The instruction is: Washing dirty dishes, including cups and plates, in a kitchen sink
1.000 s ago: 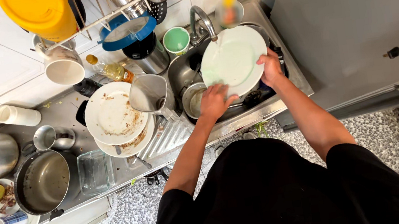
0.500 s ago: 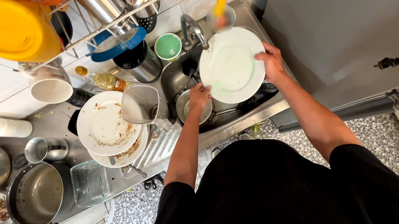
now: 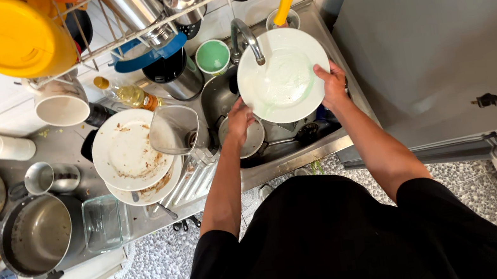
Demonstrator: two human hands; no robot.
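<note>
You hold one round white plate (image 3: 284,76) at upper centre of the frame, over the sink (image 3: 301,152), its face turned up toward you under the tap (image 3: 246,39). Your right hand (image 3: 333,83) pinches its right rim; your left hand (image 3: 238,120) curls under its lower left edge. Two dirty plates (image 3: 132,151) are stacked at centre left. One yellow oil bottle (image 3: 127,95) lies above them. One yellow lid (image 3: 14,36) sits upper left.
</note>
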